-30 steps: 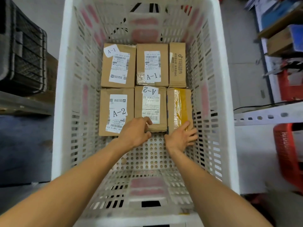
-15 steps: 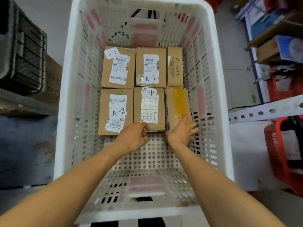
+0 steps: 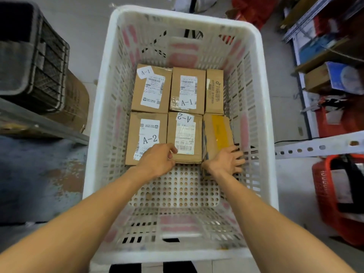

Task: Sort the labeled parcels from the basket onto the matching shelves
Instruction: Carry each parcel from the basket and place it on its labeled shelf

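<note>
A white plastic basket [image 3: 92,154] holds several cardboard parcels in two rows. The back row has two boxes marked A-1 [image 3: 150,88] [image 3: 187,91] and a narrow box on its side [image 3: 214,91]. In the front row lie an A-2 box [image 3: 146,134], a middle A-2 box [image 3: 185,134] and a box with yellow tape [image 3: 217,134]. My left hand [image 3: 157,160] pinches the near left corner of the middle A-2 box. My right hand [image 3: 226,162] grips the near right end of the yellow-taped box, which is tilted up off the basket floor.
A dark crate [image 3: 33,62] sits on a metal rack at the left. On the right are a perforated white shelf rail [image 3: 319,147], a red basket [image 3: 338,196] and shelves with boxes [image 3: 325,77]. The near half of the basket floor [image 3: 175,190] is bare.
My right hand has slid from the top of the yellow-taped box to its right side, and the box has tilted. The left hand stays at the middle box's corner. The camera has pulled back.
</note>
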